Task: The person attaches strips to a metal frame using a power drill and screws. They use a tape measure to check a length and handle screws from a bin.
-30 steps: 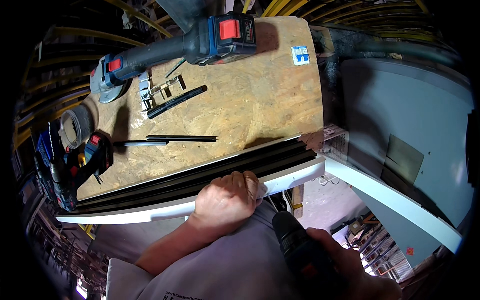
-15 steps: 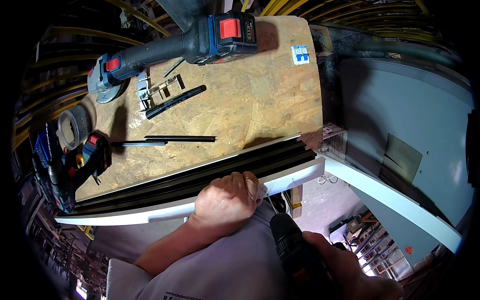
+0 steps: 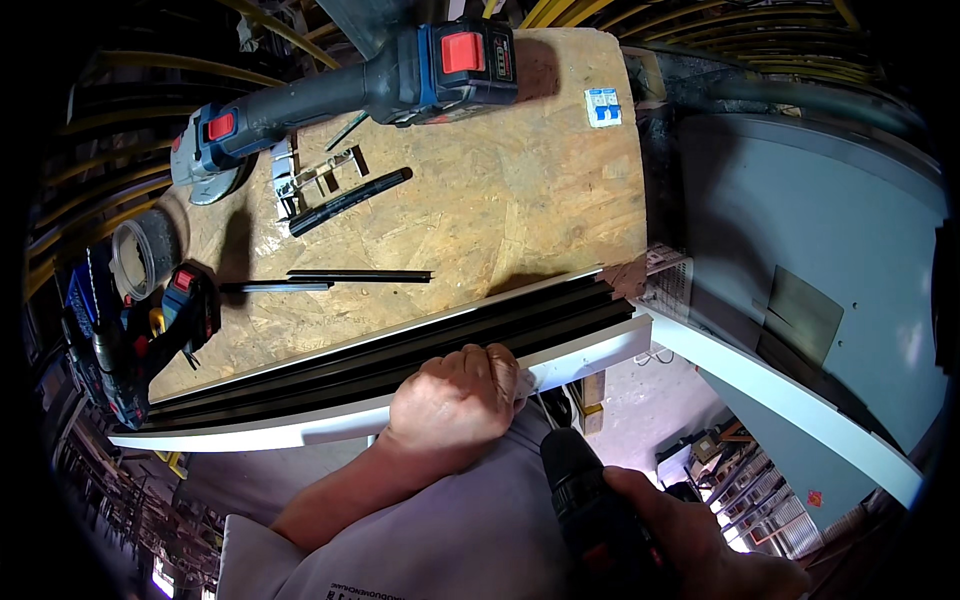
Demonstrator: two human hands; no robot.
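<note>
A long white profile [image 3: 590, 352] with black channels along its top lies across the near edge of the workbench. Closed over its near wall is my left hand [image 3: 452, 402], knuckles above the black channels. A small shiny spot shows beside its thumb; I cannot make out what it is. My right hand [image 3: 680, 525] grips a dark cordless drill [image 3: 585, 490] at lower right, below the profile and apart from it. The drill's chuck points up toward the profile, and its lower body is in shadow.
On the wooden workbench [image 3: 520, 190] lie an angle grinder [image 3: 300, 110], thin black strips [image 3: 360, 277], a black bar [image 3: 350, 202] and metal brackets [image 3: 318, 180]. Another drill [image 3: 120, 360] and a round tub [image 3: 135, 258] stand at left. A white bar [image 3: 780, 390] slants down at right by a grey panel [image 3: 830, 250].
Almost nothing differs. The view has shifted very slightly; both hands, the drill and the profile keep their places.
</note>
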